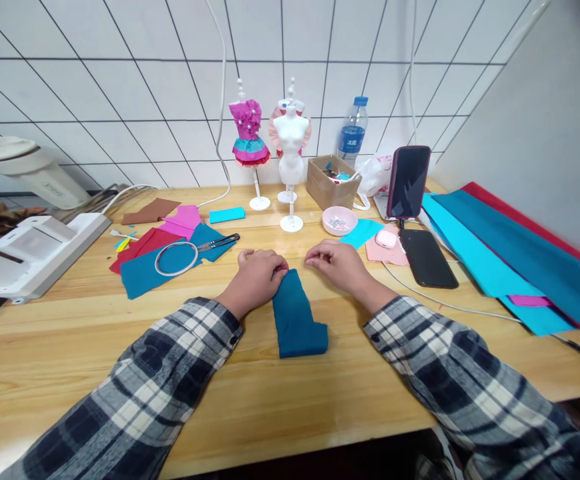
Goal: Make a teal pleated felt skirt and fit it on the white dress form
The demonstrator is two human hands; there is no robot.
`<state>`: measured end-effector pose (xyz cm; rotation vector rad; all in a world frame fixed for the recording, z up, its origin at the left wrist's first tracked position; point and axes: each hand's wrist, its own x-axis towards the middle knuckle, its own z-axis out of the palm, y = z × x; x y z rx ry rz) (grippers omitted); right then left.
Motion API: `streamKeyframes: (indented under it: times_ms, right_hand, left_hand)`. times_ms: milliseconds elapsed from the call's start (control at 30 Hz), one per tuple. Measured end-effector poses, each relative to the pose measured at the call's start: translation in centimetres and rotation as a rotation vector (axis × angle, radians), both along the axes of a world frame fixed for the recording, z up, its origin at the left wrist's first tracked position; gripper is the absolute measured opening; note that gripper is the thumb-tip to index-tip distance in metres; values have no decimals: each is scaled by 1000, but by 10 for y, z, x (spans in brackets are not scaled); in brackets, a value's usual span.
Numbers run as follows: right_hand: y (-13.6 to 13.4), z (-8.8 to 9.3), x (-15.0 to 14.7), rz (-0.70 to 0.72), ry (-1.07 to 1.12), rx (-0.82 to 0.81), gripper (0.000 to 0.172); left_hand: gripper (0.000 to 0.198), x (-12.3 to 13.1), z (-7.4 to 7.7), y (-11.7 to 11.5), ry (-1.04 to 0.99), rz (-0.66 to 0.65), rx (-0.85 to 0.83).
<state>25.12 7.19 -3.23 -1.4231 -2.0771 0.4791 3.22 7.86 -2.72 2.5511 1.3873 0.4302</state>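
A teal piece of fabric point(294, 313) lies on the table in front of me, its lower end folded over to the right. My left hand point(261, 277) is closed, pinching the top left corner of that fabric between thumb and fingers. To the right of the fabric and apart from it, my right hand point(337, 263) hovers low with thumb and fingertips pressed together. Anything it pinches is too small to make out. Beyond the hands stands a bare white mini dress form point(291, 143). Beside it, another dress form wears a magenta, blue and red ruffled dress point(250, 133).
On the left lie several coloured fabric scraps point(155, 263), a white hoop point(177, 259) and small snips point(219, 243). A pink bead bowl point(340, 221), cardboard box point(334, 183), water bottle point(353, 133), upright phone point(409, 183) and black power bank point(429, 259) stand or lie right. Large sheets point(520, 247) cover the far right.
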Motion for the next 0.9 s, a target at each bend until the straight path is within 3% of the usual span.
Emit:
streamKeyframes:
  times_ms: [100,300,433,600,800,900]
  right_hand:
    - [2,-2,-8,69,91,-60,6]
    - [2,-1,-14,84,-40,8,6]
    - [-2,-1,-14,53,-65,61,19]
    - [-4,-3,-12,106,112,139,15]
    - [-2,-3,-13,113,289,-60,11]
    - [-3,-3,-10,135,257,-57,11]
  left_hand:
    - [23,0,0,2,19,-12,-12]
    - [20,1,1,5,19,-22,-39]
    - [18,1,2,4,12,-23,-50]
    - [20,1,2,-1,14,-2,-31]
    - [18,2,2,-3,-56,0,-45]
    - [17,2,3,-3,-76,9,-83]
